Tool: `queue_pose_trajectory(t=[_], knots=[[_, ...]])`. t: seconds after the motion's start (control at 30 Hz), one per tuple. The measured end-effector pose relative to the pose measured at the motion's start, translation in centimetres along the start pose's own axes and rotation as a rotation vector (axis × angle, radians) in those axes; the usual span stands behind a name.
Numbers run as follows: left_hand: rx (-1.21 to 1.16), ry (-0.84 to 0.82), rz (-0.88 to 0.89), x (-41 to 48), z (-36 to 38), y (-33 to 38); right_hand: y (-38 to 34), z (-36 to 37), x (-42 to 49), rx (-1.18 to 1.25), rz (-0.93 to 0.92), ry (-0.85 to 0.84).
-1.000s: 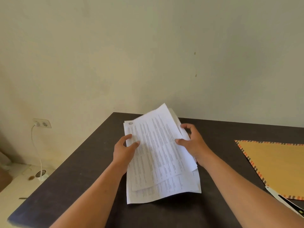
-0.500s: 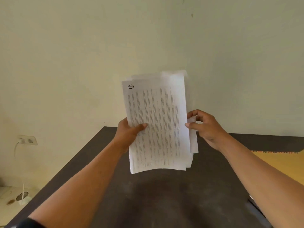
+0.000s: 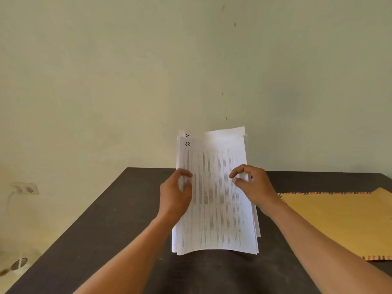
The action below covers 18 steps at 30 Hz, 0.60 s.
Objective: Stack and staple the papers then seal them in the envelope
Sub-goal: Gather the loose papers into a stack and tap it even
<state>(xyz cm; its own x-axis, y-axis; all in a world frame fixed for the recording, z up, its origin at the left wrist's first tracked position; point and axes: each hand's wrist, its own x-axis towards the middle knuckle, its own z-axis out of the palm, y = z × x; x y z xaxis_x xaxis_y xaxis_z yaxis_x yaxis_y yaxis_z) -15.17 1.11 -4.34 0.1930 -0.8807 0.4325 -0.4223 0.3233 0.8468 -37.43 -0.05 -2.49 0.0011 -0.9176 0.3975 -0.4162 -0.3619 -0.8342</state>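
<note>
Since half a second ago the papers (image 3: 214, 196) have dropped from up in the air down to the worktop (image 3: 110, 219), so now the bottom edge of the stack sits on the dark surface and the sheets stand nearly upright, leaning a bit away from the person. Top edges aren't lined up yet, a couple of back sheets poke up above the front one, and the front page has a circled number scribbled in its upper left corner. Left hand (image 3: 177, 194) is clenched on the left edge of the stack, thumb in front and fingers (image 3: 185, 174) curled around the side; it's a bit blurry so the exact pinch is hard to read. Right hand (image 3: 252, 185) grips the right edge the same way, thumb and fingers (image 3: 238, 171) closed on the paper about halfway up. Off to the right of the right-hand fingers, well apart from them, the envelope (image 3: 339, 221) lies flat on the worktop, mustard coloured with a striped border. Way off to the left of the left-hand fingers, past the edge of the worktop, a wall socket (image 3: 25, 188) has a white cable (image 3: 9, 200) hanging down from it.
</note>
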Motion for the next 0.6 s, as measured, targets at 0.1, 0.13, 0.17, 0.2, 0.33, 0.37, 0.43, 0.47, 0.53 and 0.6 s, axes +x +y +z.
queue_pose_trajectory(t=[0.1, 0.13, 0.17, 0.2, 0.33, 0.37, 0.43, 0.47, 0.53, 0.6], knots=[[0.008, -0.019, -0.006, 0.9, -0.8, -0.1, -0.6, -0.1, 0.5, -0.001, -0.041, 0.038], [-0.002, 0.004, 0.018, 1.3, -1.1, 0.2, -1.1, -0.2, 0.8, 0.005, -0.061, 0.063], [-0.012, 0.024, 0.050, 1.6, -1.4, 0.6, -1.5, -0.3, 1.1, 0.015, -0.080, 0.087], [-0.020, 0.032, 0.083, 1.9, -1.6, 0.8, -1.8, -0.5, 1.4, 0.025, -0.097, 0.103], [0.009, -0.081, 0.093, 2.6, -2.6, 0.4, -1.8, -0.9, 1.0, 0.071, -0.062, 0.043], [-0.002, -0.128, 0.080, 2.7, -2.8, 0.0, -1.5, -0.8, 0.7, 0.076, -0.026, 0.020], [-0.048, -0.216, 0.045, 2.5, -3.1, -0.9, -0.7, -0.5, 0.0, 0.063, 0.034, -0.004], [-0.060, -0.239, 0.028, 2.4, -3.1, -1.2, -0.4, -0.3, -0.2, 0.058, 0.049, -0.003], [-0.073, -0.230, 0.010, 2.3, -2.9, -1.2, -0.5, -0.2, -0.3, 0.068, 0.048, 0.015], [-0.053, -0.165, 0.044, 2.4, -2.7, -0.6, -1.2, -0.3, 0.1, 0.086, 0.017, 0.047]])
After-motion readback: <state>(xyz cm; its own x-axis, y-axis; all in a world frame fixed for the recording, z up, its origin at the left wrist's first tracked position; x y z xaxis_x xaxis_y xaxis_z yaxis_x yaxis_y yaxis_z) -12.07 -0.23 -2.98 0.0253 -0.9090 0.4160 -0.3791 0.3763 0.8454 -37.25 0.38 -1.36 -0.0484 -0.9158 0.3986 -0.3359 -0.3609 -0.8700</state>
